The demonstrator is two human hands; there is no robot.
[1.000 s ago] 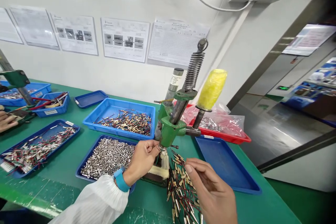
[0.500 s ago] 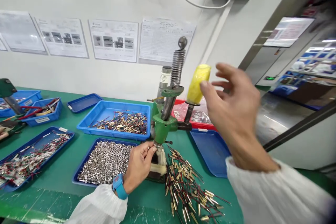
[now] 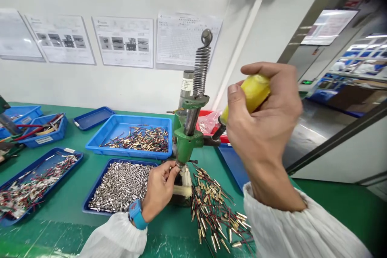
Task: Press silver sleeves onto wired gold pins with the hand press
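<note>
A green hand press [image 3: 186, 139] with a coil spring stands on the green bench. My right hand [image 3: 264, 123] is wrapped round its yellow lever handle [image 3: 252, 92], which tilts toward me. My left hand [image 3: 160, 187] pinches a small part right under the press ram, fingertips together; the part itself is too small to make out. Beside the press base lies a loose pile of gold-tipped wired pins [image 3: 214, 213].
A blue tray of small silver sleeves [image 3: 121, 185] sits left of my left hand. Behind it is a blue tray of gold pins [image 3: 136, 137]. More blue trays [image 3: 33, 177] lie left; a red tray [image 3: 211, 123] and an empty blue tray [image 3: 234, 161] sit behind the press.
My right hand rose from the pin pile to the yellow handle and closed on it; the handle has tipped down toward me. My left hand stayed under the ram.
</note>
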